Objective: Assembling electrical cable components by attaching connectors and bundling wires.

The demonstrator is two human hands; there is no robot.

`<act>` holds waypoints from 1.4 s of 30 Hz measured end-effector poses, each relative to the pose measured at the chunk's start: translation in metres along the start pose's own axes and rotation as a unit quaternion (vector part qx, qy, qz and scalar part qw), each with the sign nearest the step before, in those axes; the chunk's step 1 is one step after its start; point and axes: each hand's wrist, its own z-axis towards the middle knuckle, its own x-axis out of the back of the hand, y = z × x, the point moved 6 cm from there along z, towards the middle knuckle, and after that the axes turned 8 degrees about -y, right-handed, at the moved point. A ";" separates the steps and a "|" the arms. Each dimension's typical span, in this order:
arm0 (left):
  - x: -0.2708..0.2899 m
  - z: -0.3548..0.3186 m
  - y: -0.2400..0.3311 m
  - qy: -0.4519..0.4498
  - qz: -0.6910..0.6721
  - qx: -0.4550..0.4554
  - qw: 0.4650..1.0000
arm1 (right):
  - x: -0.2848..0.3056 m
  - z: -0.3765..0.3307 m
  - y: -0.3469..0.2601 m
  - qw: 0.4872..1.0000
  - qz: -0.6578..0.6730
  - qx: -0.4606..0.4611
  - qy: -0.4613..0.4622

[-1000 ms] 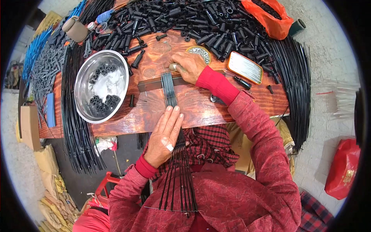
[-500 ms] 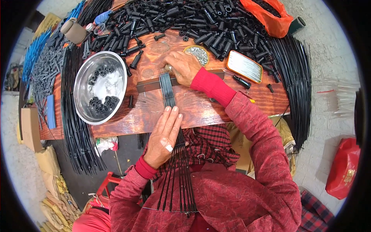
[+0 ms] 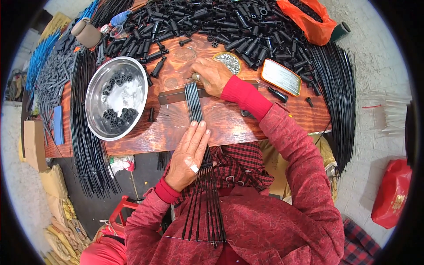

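Note:
A row of thin black rods, resembling umbrella ribs [image 3: 193, 99], lies side by side across a dark flat bar [image 3: 173, 96] near the table's front edge. My left hand [image 3: 189, 152] rests on the row, its fingers stretched out flat and a white strip on the back. Below it the rods fan out over my lap, a thin wire running across their ends. My right hand [image 3: 213, 76] is curled at the row's far end, next to the bar. Something small and pale shows at its fingertips, too hidden to name.
A steel bowl [image 3: 92, 115] with black ribbed rings and white powder stands left. Behind lie heaped black tubes [image 3: 194, 20]. Right of my right hand are a round tin [image 3: 239, 66] of small metal bits and a tray [image 3: 281, 77] of pins. Bundled black rods [image 3: 338, 92] hang off the right edge.
The tabletop appears slightly further right in view. My right hand stays curled at the row's far end, and my left hand stays flat on the rods.

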 end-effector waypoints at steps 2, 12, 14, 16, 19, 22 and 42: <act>-0.001 0.000 0.001 -0.006 0.030 -0.009 0.999 | -0.002 0.001 0.003 0.998 -0.003 -0.039 -0.041; -0.002 0.000 -0.001 -0.005 0.015 -0.003 1.000 | -0.003 0.002 0.000 0.999 -0.017 -0.018 -0.044; -0.004 -0.001 -0.001 -0.010 0.032 -0.004 0.999 | 0.000 0.005 -0.006 0.999 -0.021 -0.014 -0.027; -0.003 -0.001 -0.001 0.000 0.016 -0.001 1.000 | -0.001 0.005 -0.006 0.999 -0.021 -0.010 -0.025; 0.003 0.001 0.003 -0.012 -0.009 0.009 1.000 | 0.000 0.005 -0.002 0.999 -0.016 -0.011 -0.036; -0.002 0.000 0.000 -0.014 0.003 0.000 1.000 | -0.002 0.004 0.000 0.999 -0.008 -0.016 -0.047; 0.003 0.001 0.001 0.004 -0.023 0.000 1.000 | -0.005 0.007 -0.001 1.000 0.007 0.005 -0.009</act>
